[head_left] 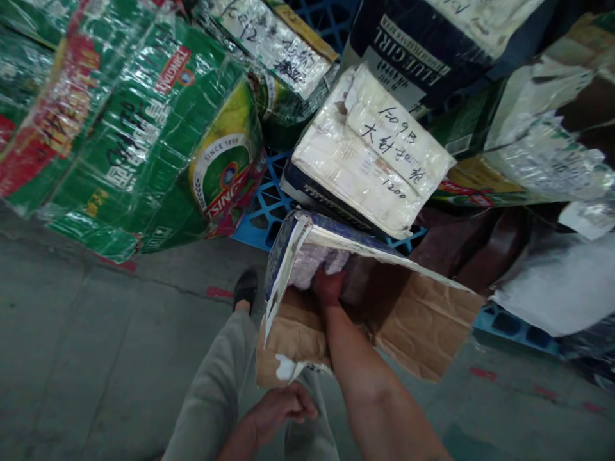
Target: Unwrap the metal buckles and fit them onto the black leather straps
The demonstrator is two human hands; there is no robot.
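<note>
An open cardboard box (423, 320), blue outside and brown inside, stands tilted in front of me with its flaps spread. My right hand (329, 285) reaches down into it, fingers closed at a clear plastic bag (305, 264) with pale contents; the fingertips are partly hidden. What the bag contains is too blurred to name. Below the box's torn near flap (286, 366), my left hand (291, 403) hangs in front of my leg, its fingers curled with nothing visible in them.
Taped green Tsingtao cartons (144, 134) lie at the left. Behind the box sits a white-topped carton (375, 153) with handwriting, before a dark blue carton (408, 51). Blue pallets (262, 214) carry them. A white sack (562, 282) lies at the right. My foot (246, 287) is on the grey floor.
</note>
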